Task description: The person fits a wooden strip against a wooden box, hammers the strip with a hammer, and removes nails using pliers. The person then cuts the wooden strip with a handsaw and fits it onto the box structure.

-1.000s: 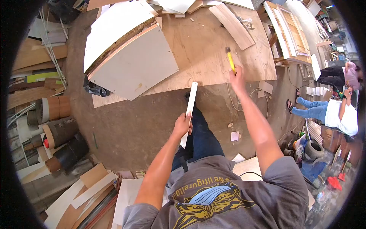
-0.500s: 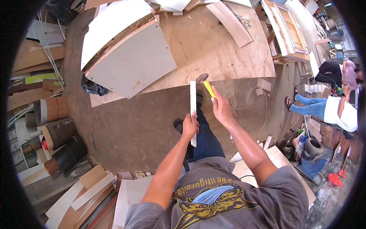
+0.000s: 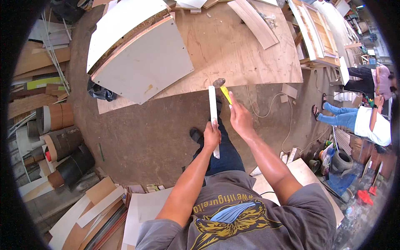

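A narrow white strip (image 3: 213, 102) stands nearly upright in the picture, with my left hand (image 3: 212, 135) wrapped round its lower part. My right hand (image 3: 240, 116) grips the yellow handle of a hammer (image 3: 226, 94). The dark hammer head is beside the top end of the strip; whether they touch I cannot tell. Beyond both hands lies a plywood sheet (image 3: 233, 62), bearing a grey-white curved panel piece (image 3: 141, 62) at its left and a curved wood-grain board (image 3: 255, 25) near its far edge.
Rolls of sheet material (image 3: 62, 139) and stacked boards (image 3: 41, 96) line the left side. A wooden frame (image 3: 318, 33) stands at the upper right. Two people (image 3: 368, 121) are at the far right. A cable (image 3: 268, 111) lies on the floor. Offcuts (image 3: 89, 212) sit at the lower left.
My right hand has brought the hammer from over the plywood sheet leftward to the strip's top end. The strip has gone from tilted to more upright, and my left hand has shifted slightly right.
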{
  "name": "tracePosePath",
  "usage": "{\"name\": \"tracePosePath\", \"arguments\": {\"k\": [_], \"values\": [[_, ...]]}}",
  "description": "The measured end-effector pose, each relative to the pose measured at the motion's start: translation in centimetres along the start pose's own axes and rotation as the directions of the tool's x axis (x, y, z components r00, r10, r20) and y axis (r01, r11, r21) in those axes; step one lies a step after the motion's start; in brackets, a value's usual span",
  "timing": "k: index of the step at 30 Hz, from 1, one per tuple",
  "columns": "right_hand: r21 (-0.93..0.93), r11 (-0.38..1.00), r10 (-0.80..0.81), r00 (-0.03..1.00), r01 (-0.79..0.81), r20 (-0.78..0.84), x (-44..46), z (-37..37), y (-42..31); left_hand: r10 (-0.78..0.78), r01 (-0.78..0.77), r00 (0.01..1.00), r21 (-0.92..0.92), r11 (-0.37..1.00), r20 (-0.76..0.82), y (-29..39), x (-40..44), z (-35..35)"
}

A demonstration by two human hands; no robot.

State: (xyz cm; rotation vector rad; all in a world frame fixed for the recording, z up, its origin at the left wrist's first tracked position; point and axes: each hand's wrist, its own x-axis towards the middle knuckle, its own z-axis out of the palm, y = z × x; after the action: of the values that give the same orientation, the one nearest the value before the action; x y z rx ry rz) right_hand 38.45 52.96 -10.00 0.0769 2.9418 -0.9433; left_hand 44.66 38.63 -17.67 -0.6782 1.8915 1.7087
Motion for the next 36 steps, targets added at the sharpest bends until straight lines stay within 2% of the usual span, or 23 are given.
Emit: {"name": "tracePosePath", "arguments": {"k": [2, 5, 8, 14, 17, 20, 23, 26, 29, 32, 35, 36], "values": [[0.009, 0.999, -0.044, 0.997, 0.045, -0.07, -0.2, 0.3, 0.0, 0.0, 0.0, 1.0, -0.014, 1.0, 0.0, 0.0, -0.1, 0.0], [-0.117, 0.993, -0.031, 0.999, 0.033, 0.012, -0.4, 1.7, 1.0, -0.013, 0.013, 1.0, 0.036, 0.999, 0.0, 1.2, -0.6, -0.2], [-0.092, 0.996, -0.008, 0.999, 0.012, 0.037, 0.6, 1.3, 0.8, -0.009, 0.009, 1.0, 0.008, 1.0, 0.006, 0.9, -0.5, -0.4], [-0.084, 0.996, -0.044, 0.998, 0.041, -0.033, -0.4, 0.9, 0.1, -0.012, 0.013, 1.0, -0.011, 1.0, 0.025, 1.4, -0.7, -0.8], [-0.121, 0.992, -0.011, 0.999, 0.016, 0.038, 0.1, 1.3, 0.3, 0.006, -0.006, 1.0, -0.006, 1.0, 0.025, 1.0, -0.4, -0.7], [-0.057, 0.997, -0.061, 0.997, 0.058, -0.054, 0.2, 0.9, -0.1, -0.022, 0.023, 0.999, -0.034, 0.999, 0.037, 1.1, -0.5, -0.8], [-0.079, 0.997, -0.028, 0.998, 0.024, -0.053, -0.3, 1.4, 0.0, -0.001, 0.001, 0.999, 0.003, 1.0, 0.042, 1.3, -0.7, -0.9], [-0.157, 0.987, -0.019, 0.999, 0.026, 0.046, 0.3, 1.1, 0.0, -0.035, 0.035, 0.999, 0.004, 0.999, 0.017, 1.6, -0.7, -0.7], [-0.07, 0.995, -0.077, 0.995, 0.072, -0.067, 0.5, 0.1, -0.7, -0.028, 0.029, 0.999, -0.035, 0.999, 0.026, 0.9, -0.4, -0.7], [-0.095, 0.995, -0.052, 0.995, 0.044, -0.08, -0.2, 1.0, -0.3, -0.031, 0.031, 0.999, -0.025, 0.999, 0.028, 1.5, -0.8, -0.8], [-0.174, 0.984, -0.034, 0.998, 0.044, 0.061, 0.5, 1.5, -0.2, -0.044, 0.044, 0.999, -0.005, 0.999, 0.018, 1.5, -0.6, -0.7], [-0.143, 0.988, -0.052, 0.998, 0.057, 0.035, 0.4, 1.3, -0.4, -0.046, 0.047, 0.999, -0.021, 0.999, 0.02, 1.2, -0.8, -0.7]]}}
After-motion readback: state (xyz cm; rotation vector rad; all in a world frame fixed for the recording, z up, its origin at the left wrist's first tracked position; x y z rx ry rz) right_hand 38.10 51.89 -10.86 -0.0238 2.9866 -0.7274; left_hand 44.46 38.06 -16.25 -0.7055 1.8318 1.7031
